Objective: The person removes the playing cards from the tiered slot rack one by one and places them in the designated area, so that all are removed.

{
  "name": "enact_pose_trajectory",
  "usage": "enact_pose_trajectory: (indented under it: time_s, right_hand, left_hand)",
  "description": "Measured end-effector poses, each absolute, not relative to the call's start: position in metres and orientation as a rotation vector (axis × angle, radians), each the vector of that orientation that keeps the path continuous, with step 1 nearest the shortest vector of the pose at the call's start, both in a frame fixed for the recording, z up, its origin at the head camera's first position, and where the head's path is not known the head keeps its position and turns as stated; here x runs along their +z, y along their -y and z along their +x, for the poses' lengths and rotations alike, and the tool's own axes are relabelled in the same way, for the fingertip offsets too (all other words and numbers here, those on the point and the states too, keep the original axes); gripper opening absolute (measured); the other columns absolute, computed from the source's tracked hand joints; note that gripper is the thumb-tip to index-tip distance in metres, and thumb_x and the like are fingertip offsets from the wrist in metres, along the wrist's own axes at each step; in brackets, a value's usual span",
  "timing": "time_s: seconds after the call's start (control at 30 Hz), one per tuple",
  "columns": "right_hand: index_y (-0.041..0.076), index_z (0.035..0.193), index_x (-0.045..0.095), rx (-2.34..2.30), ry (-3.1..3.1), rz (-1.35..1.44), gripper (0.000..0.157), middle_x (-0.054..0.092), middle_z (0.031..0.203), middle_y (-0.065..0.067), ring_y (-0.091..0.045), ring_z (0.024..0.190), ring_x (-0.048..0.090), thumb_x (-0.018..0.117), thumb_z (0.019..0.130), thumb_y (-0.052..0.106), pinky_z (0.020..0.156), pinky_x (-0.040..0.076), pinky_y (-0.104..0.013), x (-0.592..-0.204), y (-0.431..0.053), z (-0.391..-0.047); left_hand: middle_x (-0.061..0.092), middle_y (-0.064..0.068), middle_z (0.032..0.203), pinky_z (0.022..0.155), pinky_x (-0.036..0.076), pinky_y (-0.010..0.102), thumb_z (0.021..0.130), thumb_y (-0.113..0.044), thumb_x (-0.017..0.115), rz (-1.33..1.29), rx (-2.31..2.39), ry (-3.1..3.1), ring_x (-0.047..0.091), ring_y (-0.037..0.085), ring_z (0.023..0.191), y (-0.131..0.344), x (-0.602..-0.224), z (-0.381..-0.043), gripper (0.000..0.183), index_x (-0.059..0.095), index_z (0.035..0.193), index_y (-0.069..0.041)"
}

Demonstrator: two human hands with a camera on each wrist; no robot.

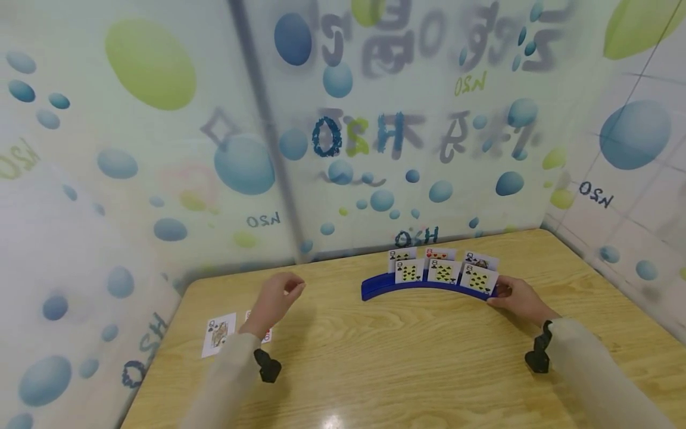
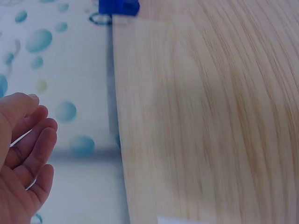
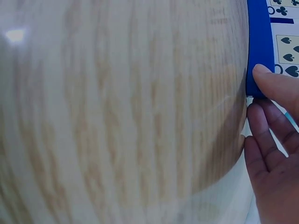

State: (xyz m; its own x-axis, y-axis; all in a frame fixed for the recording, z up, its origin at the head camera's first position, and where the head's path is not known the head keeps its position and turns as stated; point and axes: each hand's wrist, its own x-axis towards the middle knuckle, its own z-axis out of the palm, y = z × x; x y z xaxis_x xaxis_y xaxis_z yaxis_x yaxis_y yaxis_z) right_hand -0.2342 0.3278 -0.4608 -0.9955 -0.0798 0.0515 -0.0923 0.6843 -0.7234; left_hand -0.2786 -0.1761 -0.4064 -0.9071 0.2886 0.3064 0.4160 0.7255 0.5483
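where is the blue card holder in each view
Head: blue card holder right of centre, right hand at its end.
Left wrist: blue card holder cut off at top, left of centre.
Right wrist: blue card holder at upper right, right hand touching it.
Shared landmark: wood-grain tabletop.

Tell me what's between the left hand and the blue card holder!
Just bare wooden table lies between the left hand and the blue card holder in the head view.

The rack (image 3: 259,46) looks plastic, the table (image 1: 375,357) glossy wood.
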Motion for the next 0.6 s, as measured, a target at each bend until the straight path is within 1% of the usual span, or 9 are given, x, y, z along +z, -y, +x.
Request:
enact_pose_trajectory:
  time_s: [0.2, 0.37, 0.5, 0.6]
  right_hand:
    - [-0.017, 0.112, 0.050, 1.217, 2.874, 0.163, 0.043, 0.060, 0.090, -0.016, -0.024, 0.081, 0.056, 0.068, 0.081, 0.005, 0.069, 0.047, -0.037, -0.460, -0.330, -0.235]
    - [-0.017, 0.111, 0.050, 1.214, 2.879, 0.165, 0.042, 0.060, 0.089, -0.016, -0.025, 0.080, 0.056, 0.069, 0.080, 0.005, 0.069, 0.047, -0.038, -0.459, -0.330, -0.234]
    - [-0.016, 0.111, 0.051, 1.212, 2.882, 0.147, 0.041, 0.060, 0.088, -0.015, -0.024, 0.079, 0.056, 0.069, 0.080, 0.005, 0.069, 0.046, -0.037, -0.461, -0.330, -0.235]
    - [-0.017, 0.110, 0.050, 1.214, 2.883, 0.149, 0.042, 0.060, 0.089, -0.016, -0.025, 0.079, 0.056, 0.069, 0.080, 0.006, 0.068, 0.046, -0.038, -0.460, -0.329, -0.235]
  left_hand:
    - [0.063, 0.000, 0.084, 0.071, 0.049, 0.034, 0.087, -0.013, 0.063, -0.639, -1.054, 2.679, 0.058, 0.013, 0.076, 0.127, -0.401, -0.277, 0.009, 0.067, 0.093, -0.008]
    - [0.064, 0.001, 0.086, 0.070, 0.050, 0.031, 0.087, -0.010, 0.063, -0.688, -1.142, 2.645, 0.059, 0.014, 0.077, 0.089, -0.402, -0.280, 0.009, 0.067, 0.095, -0.007]
    - [0.065, 0.002, 0.088, 0.071, 0.050, 0.029, 0.087, -0.009, 0.062, -0.672, -1.216, 2.643, 0.060, 0.013, 0.078, 0.059, -0.403, -0.284, 0.009, 0.067, 0.095, -0.008]
    - [0.065, 0.001, 0.089, 0.072, 0.049, 0.027, 0.087, -0.009, 0.062, -0.628, -1.268, 2.653, 0.060, 0.012, 0.080, 0.040, -0.402, -0.285, 0.010, 0.067, 0.095, -0.008]
